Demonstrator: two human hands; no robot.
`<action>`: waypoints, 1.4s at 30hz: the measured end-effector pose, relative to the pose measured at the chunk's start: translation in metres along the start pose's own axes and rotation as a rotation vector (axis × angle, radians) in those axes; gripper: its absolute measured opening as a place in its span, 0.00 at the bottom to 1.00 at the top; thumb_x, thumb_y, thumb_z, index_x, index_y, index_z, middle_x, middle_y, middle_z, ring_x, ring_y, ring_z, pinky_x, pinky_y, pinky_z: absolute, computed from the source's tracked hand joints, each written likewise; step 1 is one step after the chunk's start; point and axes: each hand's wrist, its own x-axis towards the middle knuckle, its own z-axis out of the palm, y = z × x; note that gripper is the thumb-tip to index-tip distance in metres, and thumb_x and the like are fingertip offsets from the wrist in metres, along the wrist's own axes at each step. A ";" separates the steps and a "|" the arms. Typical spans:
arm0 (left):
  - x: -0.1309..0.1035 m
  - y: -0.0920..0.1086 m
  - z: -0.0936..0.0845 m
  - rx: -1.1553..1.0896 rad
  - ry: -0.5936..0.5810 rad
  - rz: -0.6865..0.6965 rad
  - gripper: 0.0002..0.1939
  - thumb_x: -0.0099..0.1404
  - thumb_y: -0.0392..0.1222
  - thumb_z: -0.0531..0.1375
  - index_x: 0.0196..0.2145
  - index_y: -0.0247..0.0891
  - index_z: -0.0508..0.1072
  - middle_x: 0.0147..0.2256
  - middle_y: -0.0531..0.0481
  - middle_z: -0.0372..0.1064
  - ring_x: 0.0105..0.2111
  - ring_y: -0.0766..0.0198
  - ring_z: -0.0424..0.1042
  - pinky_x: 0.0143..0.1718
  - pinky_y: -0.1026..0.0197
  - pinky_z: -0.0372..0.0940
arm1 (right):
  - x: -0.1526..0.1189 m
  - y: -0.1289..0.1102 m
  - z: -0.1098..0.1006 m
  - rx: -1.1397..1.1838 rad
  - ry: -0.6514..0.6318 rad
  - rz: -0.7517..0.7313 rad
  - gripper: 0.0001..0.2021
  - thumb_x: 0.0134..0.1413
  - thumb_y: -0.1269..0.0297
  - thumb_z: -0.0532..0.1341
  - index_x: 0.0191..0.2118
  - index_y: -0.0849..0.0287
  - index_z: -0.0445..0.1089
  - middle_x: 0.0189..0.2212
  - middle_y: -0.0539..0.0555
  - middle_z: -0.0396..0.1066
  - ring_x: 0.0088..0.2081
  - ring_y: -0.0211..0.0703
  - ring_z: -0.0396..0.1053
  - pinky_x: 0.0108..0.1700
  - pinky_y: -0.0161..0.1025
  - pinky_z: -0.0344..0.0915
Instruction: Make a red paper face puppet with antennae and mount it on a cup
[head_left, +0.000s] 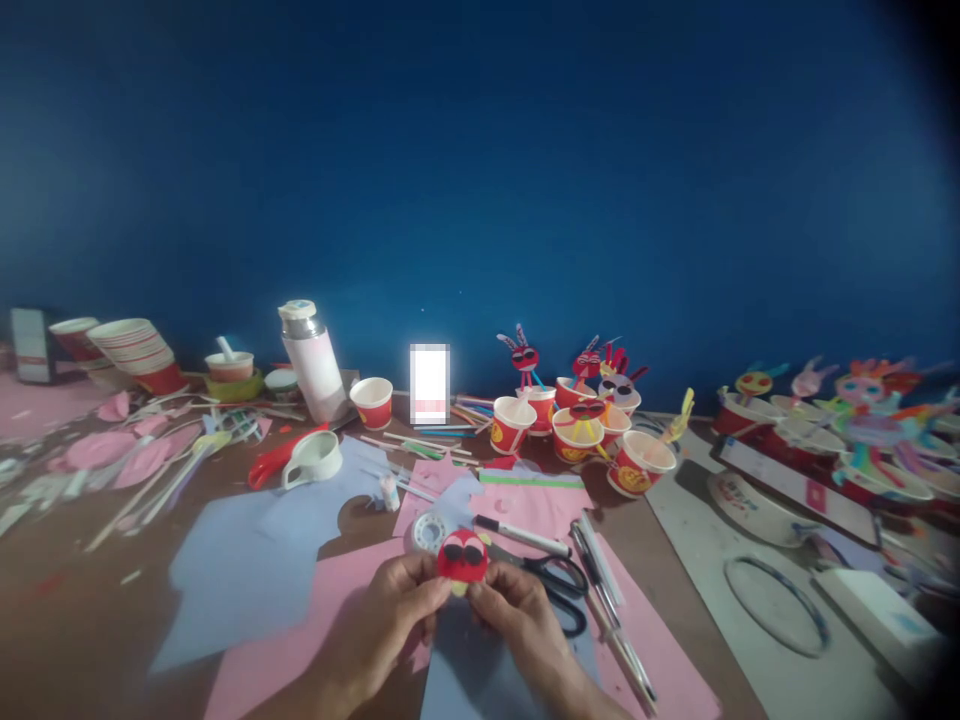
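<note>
A small round red paper face with pink and black eyes is pinched between my two hands. My left hand grips its left edge and my right hand its right edge, thumbs in front. A bit of yellow shows at its bottom. Beneath my hands lie blue paper and pink paper. Right behind the face are a roll of tape and black-handled scissors, partly hidden by my right hand. A black marker lies just beyond.
Pens lie on the right. Red paper cups with paper figures stand behind, beside a lone paper cup and a white thermos. A white mug, stacked cups and pink paper scraps occupy the left.
</note>
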 end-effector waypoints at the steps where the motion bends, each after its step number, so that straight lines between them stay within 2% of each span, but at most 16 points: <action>1: 0.000 -0.001 0.000 -0.028 -0.027 -0.010 0.16 0.58 0.52 0.63 0.30 0.34 0.70 0.18 0.57 0.59 0.14 0.74 0.52 0.15 0.69 0.47 | 0.001 0.001 0.000 0.001 -0.004 -0.001 0.24 0.40 0.42 0.67 0.21 0.61 0.66 0.16 0.47 0.61 0.20 0.33 0.54 0.26 0.33 0.51; 5: 0.003 -0.006 -0.003 -0.135 -0.120 -0.027 0.16 0.60 0.52 0.62 0.30 0.35 0.69 0.17 0.57 0.60 0.13 0.75 0.51 0.14 0.69 0.48 | 0.005 0.008 -0.002 0.016 -0.001 -0.002 0.24 0.40 0.41 0.66 0.22 0.60 0.66 0.16 0.47 0.62 0.20 0.33 0.54 0.25 0.33 0.51; 9: 0.004 -0.005 -0.004 -0.173 -0.097 -0.026 0.15 0.58 0.50 0.65 0.32 0.34 0.71 0.19 0.55 0.62 0.16 0.74 0.56 0.17 0.71 0.50 | 0.005 0.011 -0.004 0.027 0.006 0.016 0.24 0.40 0.42 0.67 0.22 0.60 0.66 0.16 0.47 0.62 0.19 0.32 0.54 0.24 0.32 0.50; 14: 0.004 -0.002 -0.003 -0.181 -0.092 0.009 0.14 0.58 0.49 0.65 0.31 0.33 0.72 0.18 0.56 0.62 0.13 0.76 0.53 0.15 0.71 0.47 | 0.002 0.007 -0.004 0.039 -0.020 0.060 0.23 0.39 0.43 0.68 0.22 0.61 0.67 0.16 0.47 0.64 0.19 0.32 0.56 0.24 0.32 0.52; 20: 0.006 0.000 -0.005 -0.174 -0.095 0.042 0.13 0.59 0.47 0.65 0.31 0.32 0.73 0.16 0.56 0.62 0.13 0.76 0.55 0.14 0.72 0.46 | 0.003 0.007 -0.004 0.084 -0.018 0.076 0.24 0.38 0.42 0.69 0.21 0.61 0.66 0.16 0.48 0.65 0.17 0.31 0.56 0.23 0.31 0.53; 24: 0.009 0.000 -0.005 -0.257 -0.111 0.014 0.15 0.54 0.47 0.68 0.27 0.33 0.72 0.16 0.57 0.61 0.13 0.75 0.56 0.14 0.71 0.48 | 0.003 0.007 -0.006 0.122 -0.007 0.089 0.23 0.39 0.44 0.69 0.22 0.60 0.66 0.16 0.46 0.65 0.18 0.30 0.56 0.23 0.31 0.53; 34: 0.009 -0.002 -0.006 -0.375 -0.192 -0.090 0.18 0.49 0.48 0.71 0.26 0.32 0.72 0.20 0.55 0.63 0.14 0.77 0.56 0.15 0.71 0.51 | 0.000 0.006 -0.007 0.175 -0.053 0.121 0.23 0.40 0.45 0.69 0.23 0.61 0.66 0.16 0.48 0.66 0.17 0.30 0.58 0.22 0.30 0.53; 39: 0.010 -0.001 -0.008 -0.353 -0.179 -0.077 0.16 0.51 0.47 0.70 0.28 0.32 0.72 0.21 0.54 0.64 0.15 0.76 0.56 0.16 0.71 0.52 | -0.001 0.002 -0.007 0.150 -0.040 0.103 0.22 0.41 0.46 0.69 0.23 0.61 0.66 0.17 0.48 0.66 0.18 0.31 0.58 0.24 0.31 0.54; 42: 0.009 0.001 -0.008 -0.312 -0.163 -0.048 0.19 0.51 0.52 0.69 0.29 0.32 0.72 0.20 0.54 0.64 0.15 0.76 0.56 0.16 0.70 0.53 | -0.002 -0.002 -0.006 0.116 -0.031 0.085 0.21 0.43 0.46 0.68 0.23 0.61 0.66 0.17 0.48 0.66 0.19 0.31 0.58 0.25 0.31 0.55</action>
